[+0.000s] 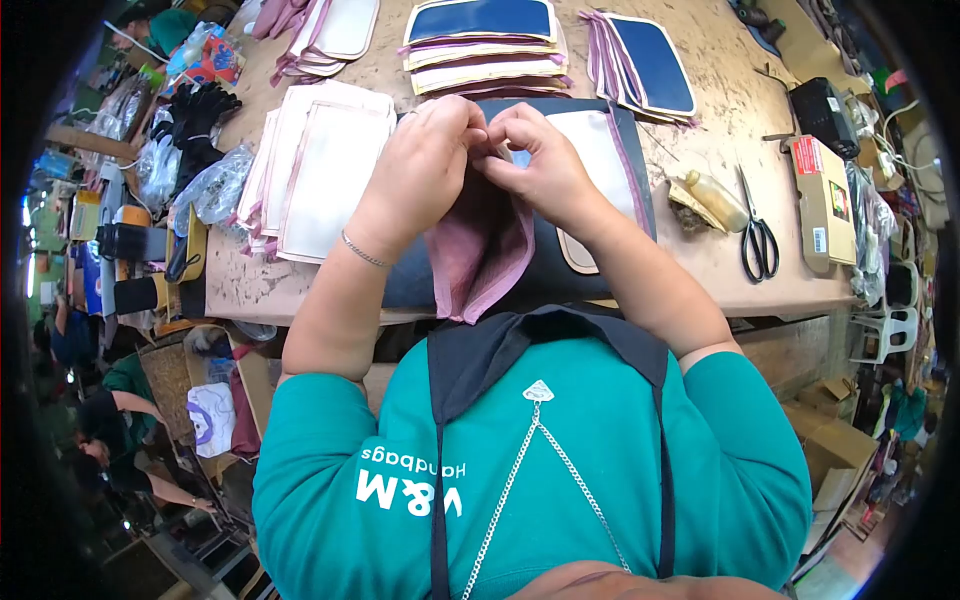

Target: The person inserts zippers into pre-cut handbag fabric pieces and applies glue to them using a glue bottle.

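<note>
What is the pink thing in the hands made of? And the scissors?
The pink piece looks like soft cloth or thin faux leather: it droops and folds, with a matte face. The scissors look like dark metal with black handles, probably plastic-coated.

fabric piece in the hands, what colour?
Dusty pink fabric piece, pinched by both hands; head view.

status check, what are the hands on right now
Left hand and right hand both pinching top edge of pink fabric piece. Fabric hangs over table edge. Scissors off to the right, clear.
</note>
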`<state>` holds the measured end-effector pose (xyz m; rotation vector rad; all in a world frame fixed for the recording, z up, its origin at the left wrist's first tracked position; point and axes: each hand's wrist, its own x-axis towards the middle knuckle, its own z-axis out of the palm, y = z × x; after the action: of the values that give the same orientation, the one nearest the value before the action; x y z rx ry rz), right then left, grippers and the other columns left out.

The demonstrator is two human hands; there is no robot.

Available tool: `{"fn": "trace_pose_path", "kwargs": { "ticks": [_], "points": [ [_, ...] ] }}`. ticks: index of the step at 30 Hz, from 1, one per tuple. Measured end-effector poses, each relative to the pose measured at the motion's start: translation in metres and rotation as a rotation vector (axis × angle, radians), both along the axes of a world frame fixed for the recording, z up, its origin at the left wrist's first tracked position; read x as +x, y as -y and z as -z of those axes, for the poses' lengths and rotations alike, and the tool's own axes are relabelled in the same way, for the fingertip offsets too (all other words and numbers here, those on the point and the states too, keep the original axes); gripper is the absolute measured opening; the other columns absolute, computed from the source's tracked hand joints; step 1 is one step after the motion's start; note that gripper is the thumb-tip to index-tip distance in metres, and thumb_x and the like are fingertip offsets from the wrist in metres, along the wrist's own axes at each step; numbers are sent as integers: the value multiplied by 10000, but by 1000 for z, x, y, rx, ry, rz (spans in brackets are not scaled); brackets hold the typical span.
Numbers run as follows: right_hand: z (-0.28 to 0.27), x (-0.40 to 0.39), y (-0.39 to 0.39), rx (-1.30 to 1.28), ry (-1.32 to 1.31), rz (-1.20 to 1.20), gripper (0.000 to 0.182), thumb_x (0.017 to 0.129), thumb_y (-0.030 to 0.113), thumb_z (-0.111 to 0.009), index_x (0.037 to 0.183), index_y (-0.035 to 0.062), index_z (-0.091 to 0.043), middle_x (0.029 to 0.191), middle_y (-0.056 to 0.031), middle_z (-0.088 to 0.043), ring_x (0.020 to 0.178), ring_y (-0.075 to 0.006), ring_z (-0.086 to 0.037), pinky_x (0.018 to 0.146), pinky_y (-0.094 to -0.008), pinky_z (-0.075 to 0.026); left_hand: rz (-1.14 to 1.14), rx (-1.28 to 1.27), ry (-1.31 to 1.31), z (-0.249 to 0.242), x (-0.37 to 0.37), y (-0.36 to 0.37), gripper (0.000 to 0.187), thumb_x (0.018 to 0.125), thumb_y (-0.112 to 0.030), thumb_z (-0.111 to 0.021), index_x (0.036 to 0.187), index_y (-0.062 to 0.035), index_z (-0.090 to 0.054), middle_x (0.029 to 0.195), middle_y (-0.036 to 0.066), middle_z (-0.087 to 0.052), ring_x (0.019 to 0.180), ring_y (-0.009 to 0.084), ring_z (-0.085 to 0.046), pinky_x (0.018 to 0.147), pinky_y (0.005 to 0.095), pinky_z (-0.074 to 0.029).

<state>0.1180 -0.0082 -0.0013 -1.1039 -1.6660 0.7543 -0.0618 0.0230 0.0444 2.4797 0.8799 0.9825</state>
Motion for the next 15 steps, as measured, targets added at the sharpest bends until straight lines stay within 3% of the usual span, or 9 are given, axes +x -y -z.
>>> {"fn": "trace_pose_path", "kwargs": {
  "ticks": [3,7,10,14,15],
  "points": [
    [-1,-3,2,-59,-141,6,253,780,104,-737,1011,45,-651,912,-97,-619,896,-268,-623,834,-360,-507,33,-323,105,0,-3,-7,108,918,-27,-606,1019,2,-580,910,96,-628,828,181,-595,755,302,-493],
    [-1,-4,2,-37,-186,89,266,805,73,-739,990,27,-553,851,-117,-631,786,-271,-657,754,-347,-539,21,-366,93,2,-4,-13,137,936,-115,-655,1000,1,-619,851,33,-634,805,115,-569,741,265,-484],
    [-11,-3,-3,88,-47,82,295,792,93,-746,952,35,-505,880,-126,-616,843,-302,-640,792,-366,-528,2,-548,169,1,-4,-25,140,948,-141,-654,938,-2,-640,791,5,-630,764,82,-564,707,231,-468],
    [-45,-5,-1,462,460,175,327,705,109,-739,967,74,-547,888,-112,-572,882,-366,-578,820,-413,-497,-66,-698,436,0,7,-36,217,938,-170,-656,801,-2,-639,728,1,-637,664,55,-551,612,225,-467],
    [-45,-5,-6,584,516,219,248,726,118,-696,930,71,-563,867,-96,-567,881,-326,-588,789,-404,-497,-84,-713,471,-6,11,-33,217,940,-170,-653,796,-9,-636,723,4,-635,654,60,-555,601,229,-470]
  ]
}}
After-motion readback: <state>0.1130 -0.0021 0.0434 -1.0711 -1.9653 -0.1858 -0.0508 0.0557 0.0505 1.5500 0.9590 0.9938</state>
